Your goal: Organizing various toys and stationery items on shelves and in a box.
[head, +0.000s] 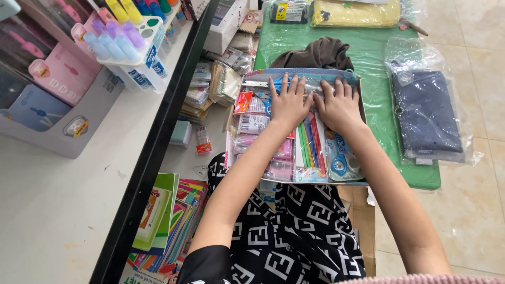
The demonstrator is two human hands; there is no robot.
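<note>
Green plastic sheeting (405, 131) covers the floor ahead of us, a white counter (63, 210) to our left. Our stationery set (294, 131) rests on our lap, already filled with pencils and erasers. Left hand (288, 102) and right hand (339, 105) press flat on it, fingers spread, each grip holding nothing.
</note>
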